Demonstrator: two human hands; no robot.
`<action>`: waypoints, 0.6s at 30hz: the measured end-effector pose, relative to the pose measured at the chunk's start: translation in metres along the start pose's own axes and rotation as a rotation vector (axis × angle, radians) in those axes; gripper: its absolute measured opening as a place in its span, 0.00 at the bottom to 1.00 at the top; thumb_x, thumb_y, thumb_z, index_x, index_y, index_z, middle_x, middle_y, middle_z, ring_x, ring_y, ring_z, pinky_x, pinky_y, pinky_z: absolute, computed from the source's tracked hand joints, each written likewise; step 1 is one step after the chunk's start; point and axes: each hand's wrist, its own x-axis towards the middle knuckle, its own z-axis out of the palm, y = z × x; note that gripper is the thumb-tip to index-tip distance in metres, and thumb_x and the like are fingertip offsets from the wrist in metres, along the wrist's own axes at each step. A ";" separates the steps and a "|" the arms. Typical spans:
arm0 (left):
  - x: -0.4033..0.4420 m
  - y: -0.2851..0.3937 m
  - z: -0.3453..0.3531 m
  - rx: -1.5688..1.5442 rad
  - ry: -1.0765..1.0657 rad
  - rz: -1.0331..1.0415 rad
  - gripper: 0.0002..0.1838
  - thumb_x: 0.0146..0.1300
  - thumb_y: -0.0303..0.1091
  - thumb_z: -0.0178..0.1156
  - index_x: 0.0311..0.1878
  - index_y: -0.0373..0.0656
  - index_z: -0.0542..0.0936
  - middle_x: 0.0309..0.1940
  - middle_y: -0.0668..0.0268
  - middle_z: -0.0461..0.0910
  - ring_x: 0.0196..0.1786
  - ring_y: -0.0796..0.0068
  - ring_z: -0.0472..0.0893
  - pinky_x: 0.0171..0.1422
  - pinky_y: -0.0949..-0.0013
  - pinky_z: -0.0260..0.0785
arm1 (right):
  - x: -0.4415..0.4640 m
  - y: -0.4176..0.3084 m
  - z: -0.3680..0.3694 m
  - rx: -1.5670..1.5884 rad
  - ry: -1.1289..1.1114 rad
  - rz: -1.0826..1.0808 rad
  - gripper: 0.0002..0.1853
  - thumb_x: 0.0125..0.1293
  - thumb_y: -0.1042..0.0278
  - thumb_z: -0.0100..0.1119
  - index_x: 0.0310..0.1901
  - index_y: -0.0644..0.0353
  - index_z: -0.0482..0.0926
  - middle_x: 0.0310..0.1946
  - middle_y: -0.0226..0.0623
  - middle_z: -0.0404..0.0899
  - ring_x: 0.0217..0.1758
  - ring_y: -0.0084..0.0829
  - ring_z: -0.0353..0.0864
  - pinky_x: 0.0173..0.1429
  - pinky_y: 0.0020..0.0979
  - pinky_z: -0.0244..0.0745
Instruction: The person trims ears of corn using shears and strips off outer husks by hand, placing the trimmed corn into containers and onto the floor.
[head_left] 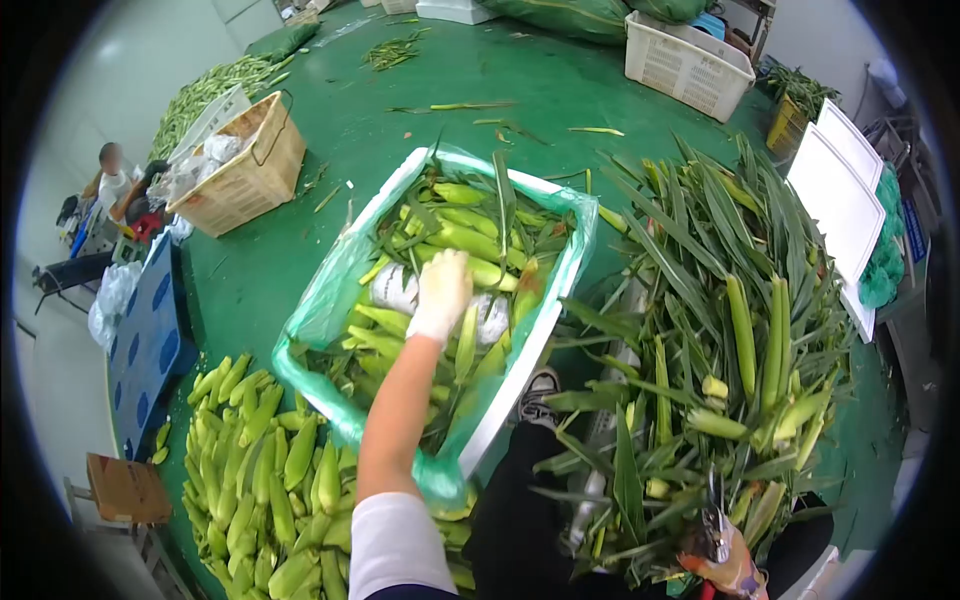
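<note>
My left hand [443, 292], in a pale glove, is inside the box, its fingers bent down against the green corn ears [468, 240]. White wrapped bundles [394, 288] show on both sides of it; what lies under the palm is hidden. The white foam box [520, 378] is lined with green plastic [318, 290] and holds husked-on corn and leaves. At the bottom right, my right hand [735, 572] is closed round a metal tool [716, 535] with a red part, beside the heap of corn leaves and stalks [690, 300].
A pile of corn ears [265, 480] lies at lower left. Crates [240, 185] [690, 70] stand left and back right. A blue pallet [150, 340] and a person [118, 190] are at left. White lids [840, 200] lean at right; my shoe [540, 395] is beside the box.
</note>
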 end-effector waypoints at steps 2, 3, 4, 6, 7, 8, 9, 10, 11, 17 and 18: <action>0.038 -0.021 0.059 0.280 -0.213 -0.111 0.17 0.55 0.38 0.61 0.47 0.43 0.77 0.43 0.57 0.79 0.51 0.57 0.79 0.56 0.60 0.70 | -0.013 -0.035 0.003 0.052 0.087 0.280 0.29 0.58 0.64 0.66 0.58 0.65 0.66 0.30 0.37 0.76 0.28 0.27 0.75 0.29 0.27 0.74; 0.050 -0.018 0.058 0.419 -0.321 -0.165 0.23 0.53 0.41 0.63 0.51 0.44 0.76 0.45 0.58 0.79 0.53 0.58 0.78 0.57 0.62 0.70 | -0.009 -0.036 0.004 0.081 0.118 0.272 0.29 0.57 0.63 0.66 0.58 0.64 0.67 0.30 0.36 0.75 0.26 0.26 0.74 0.24 0.25 0.71; 0.049 -0.024 0.055 0.337 -0.316 -0.259 0.31 0.48 0.46 0.67 0.55 0.44 0.73 0.49 0.60 0.78 0.58 0.64 0.75 0.59 0.62 0.68 | -0.005 -0.034 0.001 0.116 0.155 0.278 0.30 0.57 0.61 0.67 0.57 0.64 0.67 0.29 0.35 0.75 0.25 0.24 0.73 0.20 0.24 0.69; 0.064 -0.047 0.049 0.416 -0.557 -0.196 0.44 0.41 0.53 0.72 0.62 0.43 0.68 0.53 0.61 0.77 0.60 0.64 0.74 0.62 0.62 0.67 | -0.005 -0.011 0.000 0.167 0.176 0.182 0.32 0.56 0.58 0.69 0.58 0.64 0.67 0.29 0.34 0.74 0.23 0.23 0.72 0.14 0.21 0.63; 0.069 -0.053 0.043 0.454 -0.648 -0.109 0.44 0.40 0.54 0.72 0.61 0.44 0.70 0.53 0.61 0.76 0.60 0.63 0.74 0.61 0.62 0.68 | -0.003 0.015 -0.007 0.183 0.169 0.089 0.33 0.55 0.56 0.69 0.58 0.65 0.67 0.30 0.33 0.74 0.22 0.22 0.71 0.12 0.20 0.61; 0.079 -0.054 0.029 0.498 -0.727 -0.019 0.44 0.38 0.55 0.73 0.60 0.44 0.71 0.54 0.61 0.76 0.60 0.63 0.74 0.60 0.62 0.68 | 0.004 0.012 -0.001 0.203 0.163 -0.015 0.35 0.55 0.55 0.70 0.59 0.65 0.67 0.30 0.33 0.74 0.21 0.22 0.71 0.10 0.20 0.59; 0.086 -0.049 0.017 0.493 -0.848 0.001 0.42 0.35 0.56 0.74 0.56 0.45 0.76 0.52 0.61 0.78 0.58 0.62 0.75 0.59 0.61 0.69 | 0.001 0.001 -0.003 0.195 0.149 0.084 0.40 0.54 0.49 0.71 0.62 0.65 0.65 0.32 0.31 0.75 0.23 0.21 0.71 0.13 0.20 0.63; 0.082 -0.045 0.009 0.490 -0.802 0.026 0.39 0.36 0.55 0.73 0.53 0.44 0.78 0.51 0.60 0.78 0.57 0.61 0.76 0.59 0.62 0.70 | -0.001 -0.001 -0.005 0.130 0.147 0.130 0.44 0.54 0.43 0.71 0.65 0.64 0.64 0.36 0.35 0.76 0.26 0.22 0.72 0.22 0.23 0.71; 0.069 -0.041 0.001 0.487 -0.755 0.055 0.36 0.37 0.54 0.72 0.50 0.44 0.80 0.50 0.59 0.79 0.56 0.61 0.77 0.59 0.62 0.70 | 0.006 0.007 -0.009 0.167 0.120 0.062 0.36 0.51 0.57 0.72 0.58 0.65 0.67 0.35 0.33 0.77 0.31 0.22 0.73 0.31 0.25 0.71; -0.054 0.011 -0.115 0.184 -0.329 -0.094 0.32 0.40 0.56 0.73 0.42 0.40 0.79 0.38 0.56 0.82 0.43 0.59 0.82 0.46 0.59 0.74 | -0.015 -0.003 -0.015 -0.437 -0.061 -0.012 0.32 0.47 0.61 0.76 0.51 0.65 0.70 0.36 0.36 0.78 0.38 0.27 0.79 0.44 0.29 0.74; -0.069 0.026 -0.140 0.182 -0.347 -0.190 0.32 0.40 0.55 0.73 0.41 0.40 0.78 0.37 0.55 0.81 0.41 0.58 0.82 0.44 0.59 0.74 | -0.017 0.000 -0.011 -0.421 -0.111 -0.205 0.36 0.51 0.52 0.73 0.55 0.63 0.67 0.34 0.39 0.78 0.38 0.37 0.82 0.44 0.36 0.76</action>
